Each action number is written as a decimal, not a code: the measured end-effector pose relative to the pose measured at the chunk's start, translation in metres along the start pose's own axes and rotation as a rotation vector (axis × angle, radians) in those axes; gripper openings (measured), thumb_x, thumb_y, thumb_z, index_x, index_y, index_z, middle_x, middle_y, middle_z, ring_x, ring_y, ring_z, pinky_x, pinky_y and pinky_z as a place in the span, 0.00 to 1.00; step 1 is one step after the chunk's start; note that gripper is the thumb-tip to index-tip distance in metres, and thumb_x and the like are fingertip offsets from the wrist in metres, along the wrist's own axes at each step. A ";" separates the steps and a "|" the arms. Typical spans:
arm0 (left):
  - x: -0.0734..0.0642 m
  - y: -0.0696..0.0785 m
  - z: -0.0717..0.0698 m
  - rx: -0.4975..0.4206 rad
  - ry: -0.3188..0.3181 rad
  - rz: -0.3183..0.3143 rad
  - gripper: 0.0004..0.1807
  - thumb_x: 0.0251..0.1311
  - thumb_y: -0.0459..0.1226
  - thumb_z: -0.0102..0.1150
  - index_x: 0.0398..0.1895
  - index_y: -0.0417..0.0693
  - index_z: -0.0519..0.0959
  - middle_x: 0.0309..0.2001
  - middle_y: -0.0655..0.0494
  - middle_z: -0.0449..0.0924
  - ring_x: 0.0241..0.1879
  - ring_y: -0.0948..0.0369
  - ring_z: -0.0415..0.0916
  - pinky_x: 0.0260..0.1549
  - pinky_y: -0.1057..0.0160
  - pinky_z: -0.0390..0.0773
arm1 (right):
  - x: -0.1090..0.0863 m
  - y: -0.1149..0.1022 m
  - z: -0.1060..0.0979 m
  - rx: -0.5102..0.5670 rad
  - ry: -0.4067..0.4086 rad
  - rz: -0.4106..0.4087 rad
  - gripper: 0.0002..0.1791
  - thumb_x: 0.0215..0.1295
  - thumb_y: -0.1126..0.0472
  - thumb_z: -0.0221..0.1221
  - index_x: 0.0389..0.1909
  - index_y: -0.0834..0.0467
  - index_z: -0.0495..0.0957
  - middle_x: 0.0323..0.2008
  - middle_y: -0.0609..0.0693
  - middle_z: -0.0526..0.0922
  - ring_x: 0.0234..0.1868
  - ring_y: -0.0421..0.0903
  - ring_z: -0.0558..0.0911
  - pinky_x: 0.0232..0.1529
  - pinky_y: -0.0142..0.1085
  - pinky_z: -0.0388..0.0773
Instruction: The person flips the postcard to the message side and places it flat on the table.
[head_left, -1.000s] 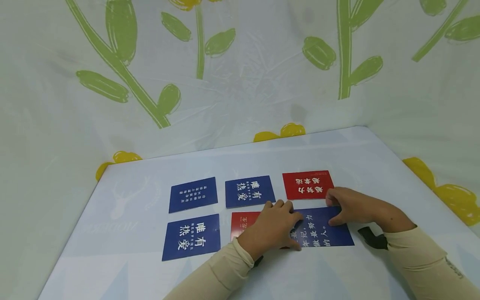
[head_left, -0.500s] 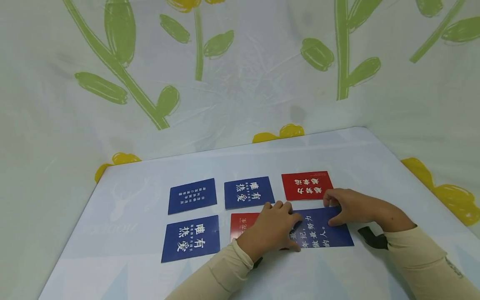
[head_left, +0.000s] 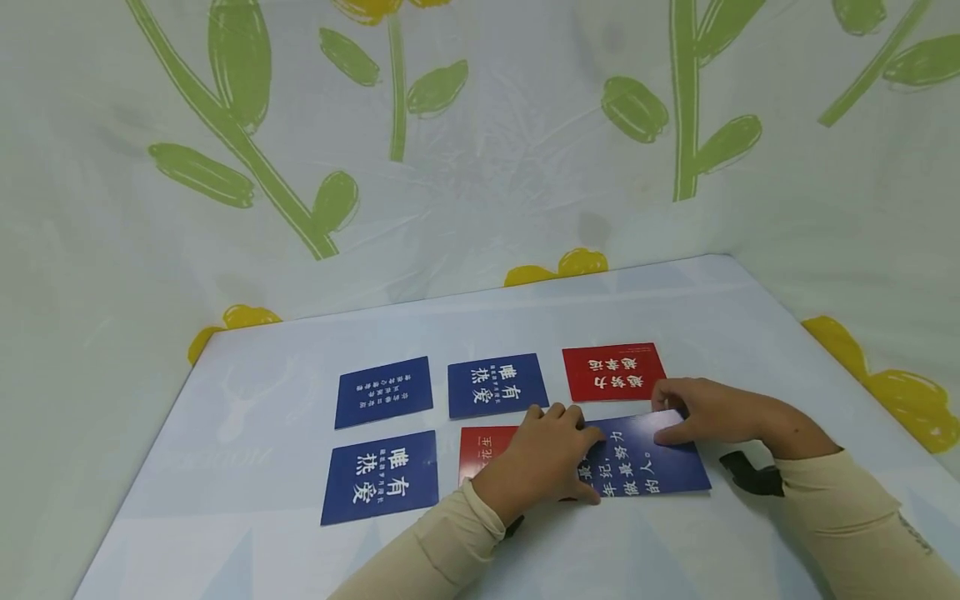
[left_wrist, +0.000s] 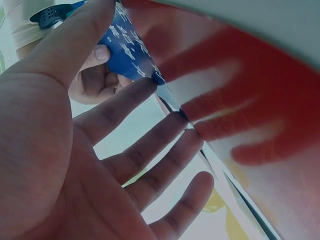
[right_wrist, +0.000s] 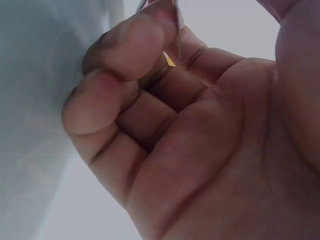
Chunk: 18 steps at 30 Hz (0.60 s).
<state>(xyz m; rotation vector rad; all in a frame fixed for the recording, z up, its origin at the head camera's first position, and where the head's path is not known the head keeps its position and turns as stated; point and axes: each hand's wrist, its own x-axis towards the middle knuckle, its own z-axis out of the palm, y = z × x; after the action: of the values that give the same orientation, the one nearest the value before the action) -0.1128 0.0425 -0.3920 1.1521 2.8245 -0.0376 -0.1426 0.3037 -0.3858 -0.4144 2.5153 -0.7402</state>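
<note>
- Right hand [head_left: 712, 414] pinches the far edge of the lettered blue card [head_left: 652, 477], thumb on the printed face and the other fingers curled beyond the edge.
- That card lies at the near right of the group, close to the person; its far edge looks slightly raised, though from where I stand I can't tell how much.
- Left hand [head_left: 534, 460] is spread, fingers apart and gently bent, at the card's left side; nothing is clamped in it. Its fingertips look to meet the edge between this card and the near red card [head_left: 480, 450].
- Whether those two cards overlap I can't say, as the left hand covers the join.
- For a clean pinch, I'd keep the right thumb flat and light, so the stiff sheet doesn't crease at the corner.
- I'd let the left fingers only steady the join; pressing hard could drag the near red card along, and glossy faces probably slip easily.
- The far red card [head_left: 609, 372] sits just beyond the right hand, so the curled fingers would do well to stay off its near edge.
- Left of it in the far row come the middle blue card [head_left: 497, 386] and the far left blue card [head_left: 384, 392]; the near left blue card [head_left: 380, 478] lies left of the near red card.
- All rest on the pale surface [head_left: 195, 492], with a flower-painted curtain [head_left: 487, 192] beyond.
</note>
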 end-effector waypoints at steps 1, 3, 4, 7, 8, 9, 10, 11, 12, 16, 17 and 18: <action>0.000 0.000 0.000 0.001 -0.002 0.001 0.42 0.42 0.66 0.71 0.65 0.69 0.76 0.57 0.61 0.79 0.58 0.61 0.75 0.59 0.54 0.77 | 0.000 0.001 0.000 0.007 -0.001 -0.001 0.20 0.57 0.50 0.71 0.41 0.53 0.73 0.35 0.46 0.77 0.41 0.45 0.75 0.36 0.35 0.75; 0.001 0.001 0.000 0.004 -0.008 0.002 0.43 0.42 0.66 0.71 0.66 0.69 0.75 0.58 0.61 0.79 0.59 0.60 0.75 0.60 0.54 0.77 | -0.001 0.002 -0.002 0.028 -0.001 -0.008 0.19 0.58 0.50 0.70 0.43 0.53 0.74 0.35 0.47 0.77 0.41 0.46 0.75 0.36 0.35 0.76; 0.001 0.001 0.000 0.005 -0.013 0.003 0.43 0.42 0.66 0.71 0.66 0.69 0.75 0.58 0.61 0.79 0.59 0.60 0.75 0.60 0.54 0.77 | -0.002 0.002 -0.003 0.042 -0.001 -0.016 0.18 0.59 0.51 0.69 0.44 0.53 0.74 0.36 0.48 0.77 0.41 0.47 0.75 0.36 0.35 0.76; 0.002 0.001 0.000 0.006 -0.022 0.004 0.44 0.42 0.66 0.71 0.67 0.70 0.73 0.59 0.61 0.78 0.60 0.60 0.74 0.60 0.54 0.76 | -0.003 0.003 -0.007 0.070 0.001 -0.068 0.16 0.63 0.54 0.67 0.46 0.54 0.74 0.38 0.49 0.77 0.41 0.48 0.74 0.35 0.33 0.77; 0.002 0.001 0.000 0.007 -0.023 0.004 0.44 0.42 0.66 0.71 0.67 0.70 0.73 0.59 0.61 0.78 0.60 0.60 0.74 0.60 0.54 0.76 | -0.004 0.004 -0.008 0.080 0.000 -0.083 0.15 0.63 0.55 0.66 0.46 0.54 0.73 0.38 0.49 0.77 0.41 0.48 0.74 0.35 0.33 0.78; 0.002 0.001 0.000 0.007 -0.024 0.004 0.45 0.42 0.66 0.71 0.68 0.70 0.73 0.59 0.61 0.78 0.60 0.60 0.74 0.60 0.54 0.76 | -0.004 0.004 -0.009 0.089 -0.001 -0.096 0.15 0.64 0.56 0.65 0.46 0.54 0.73 0.39 0.49 0.77 0.41 0.47 0.74 0.35 0.32 0.78; 0.002 0.001 0.000 0.006 -0.024 0.003 0.45 0.42 0.66 0.71 0.68 0.70 0.72 0.59 0.61 0.78 0.60 0.60 0.74 0.60 0.54 0.76 | -0.005 0.004 -0.010 0.095 0.000 -0.110 0.14 0.65 0.57 0.65 0.46 0.54 0.73 0.39 0.49 0.77 0.41 0.47 0.74 0.35 0.32 0.77; 0.002 0.001 0.000 0.005 -0.024 0.003 0.45 0.42 0.67 0.71 0.68 0.70 0.72 0.60 0.61 0.78 0.60 0.60 0.74 0.59 0.54 0.76 | -0.005 0.004 -0.011 0.101 0.000 -0.122 0.13 0.65 0.57 0.64 0.46 0.54 0.73 0.39 0.49 0.76 0.41 0.46 0.73 0.35 0.31 0.77; 0.002 0.001 -0.001 0.004 -0.023 0.003 0.46 0.42 0.67 0.71 0.69 0.70 0.71 0.59 0.61 0.78 0.60 0.60 0.74 0.59 0.54 0.76 | -0.005 0.004 -0.011 0.109 0.000 -0.133 0.12 0.65 0.58 0.64 0.46 0.54 0.73 0.39 0.49 0.76 0.41 0.46 0.74 0.35 0.31 0.77; 0.001 0.000 0.000 0.005 -0.016 0.008 0.48 0.43 0.67 0.71 0.71 0.68 0.69 0.59 0.60 0.77 0.59 0.60 0.74 0.57 0.55 0.77 | -0.005 0.004 -0.015 0.153 0.003 -0.172 0.10 0.66 0.60 0.63 0.44 0.55 0.74 0.39 0.50 0.78 0.41 0.45 0.75 0.37 0.32 0.77; 0.001 -0.001 0.000 0.005 -0.014 0.009 0.49 0.44 0.67 0.70 0.72 0.67 0.68 0.60 0.60 0.77 0.59 0.60 0.74 0.57 0.55 0.77 | -0.005 0.004 -0.015 0.165 0.003 -0.179 0.09 0.66 0.60 0.63 0.44 0.55 0.74 0.39 0.51 0.79 0.42 0.45 0.75 0.37 0.32 0.77; 0.001 -0.001 0.000 0.003 -0.013 0.010 0.50 0.44 0.67 0.70 0.73 0.67 0.67 0.60 0.60 0.77 0.59 0.60 0.74 0.57 0.55 0.77 | -0.005 0.003 -0.016 0.175 0.004 -0.183 0.09 0.67 0.61 0.63 0.44 0.56 0.74 0.40 0.51 0.79 0.42 0.45 0.76 0.38 0.32 0.77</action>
<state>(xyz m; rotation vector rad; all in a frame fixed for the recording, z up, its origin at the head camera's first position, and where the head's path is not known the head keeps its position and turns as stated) -0.1145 0.0429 -0.3918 1.1628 2.8082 -0.0486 -0.1470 0.3154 -0.3739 -0.5870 2.4132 -1.0226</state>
